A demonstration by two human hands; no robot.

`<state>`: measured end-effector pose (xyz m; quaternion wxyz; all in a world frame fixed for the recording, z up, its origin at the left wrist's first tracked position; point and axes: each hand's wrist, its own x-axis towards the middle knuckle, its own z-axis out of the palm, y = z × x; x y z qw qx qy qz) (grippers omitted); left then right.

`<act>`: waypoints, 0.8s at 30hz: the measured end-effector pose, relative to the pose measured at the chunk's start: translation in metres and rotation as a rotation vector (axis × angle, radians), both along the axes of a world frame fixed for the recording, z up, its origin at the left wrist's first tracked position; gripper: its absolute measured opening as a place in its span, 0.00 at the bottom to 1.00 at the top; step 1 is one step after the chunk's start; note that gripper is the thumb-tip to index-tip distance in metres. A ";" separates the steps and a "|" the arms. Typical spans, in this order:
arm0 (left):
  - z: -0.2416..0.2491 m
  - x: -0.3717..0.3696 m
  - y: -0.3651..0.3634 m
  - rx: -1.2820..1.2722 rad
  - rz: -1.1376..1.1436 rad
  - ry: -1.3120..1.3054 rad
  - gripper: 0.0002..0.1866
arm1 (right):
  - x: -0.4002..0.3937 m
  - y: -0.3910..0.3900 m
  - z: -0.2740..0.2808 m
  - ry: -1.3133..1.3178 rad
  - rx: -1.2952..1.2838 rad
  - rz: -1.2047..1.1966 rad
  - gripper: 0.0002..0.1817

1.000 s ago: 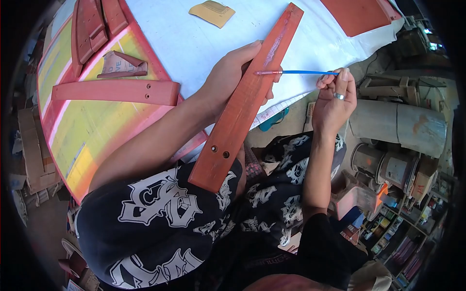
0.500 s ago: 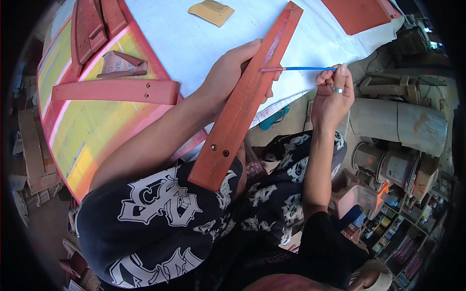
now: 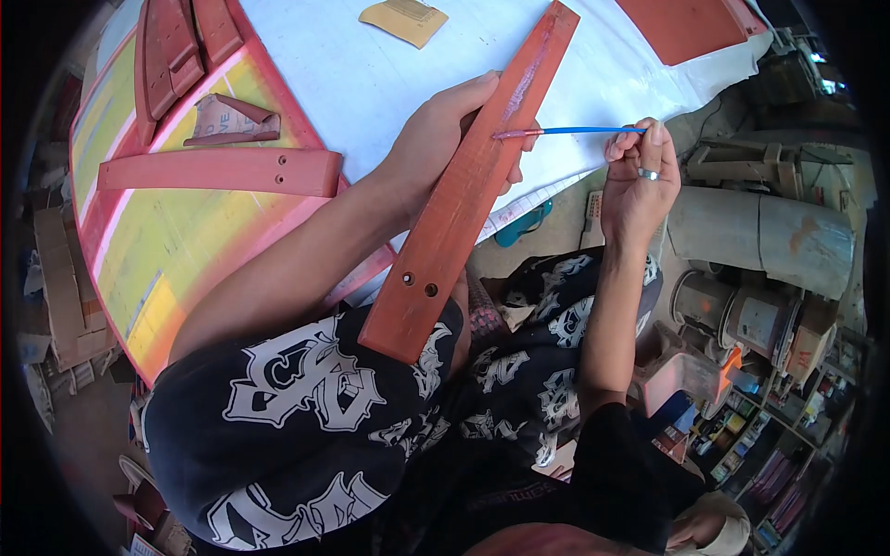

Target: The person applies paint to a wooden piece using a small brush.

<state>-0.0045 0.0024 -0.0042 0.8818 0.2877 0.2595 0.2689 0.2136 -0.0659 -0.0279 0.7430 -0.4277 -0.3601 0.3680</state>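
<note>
A long, tapered reddish-brown wooden piece (image 3: 454, 213) slants across the middle, with two holes near its wide lower end. My left hand (image 3: 454, 125) is wrapped round it from the left, its fingers partly hidden beneath the wood. Between the fingertips of my right hand (image 3: 642, 171) is the end of a thin blue paintbrush (image 3: 584, 130). The brush's bristles touch the wood's face, just below a pale purplish streak (image 3: 525, 85) that runs toward the narrow end. A ring is on my right hand.
On the yellow and pink panel (image 3: 148, 241) at left lie another drilled wooden piece (image 3: 222, 172), curled sandpaper (image 3: 232, 120) and more reddish parts (image 3: 169, 56). The white-covered table (image 3: 324, 83) holds a tan sandpaper piece (image 3: 405, 22) and a reddish board (image 3: 686, 28).
The brush tip has shifted very slightly left across the wood. My right hand has moved a little to the right and turned slightly. My left hand keeps its hold.
</note>
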 end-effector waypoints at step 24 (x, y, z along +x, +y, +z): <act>0.002 0.001 -0.001 0.029 0.006 0.003 0.25 | 0.002 0.004 -0.001 -0.032 -0.013 0.012 0.13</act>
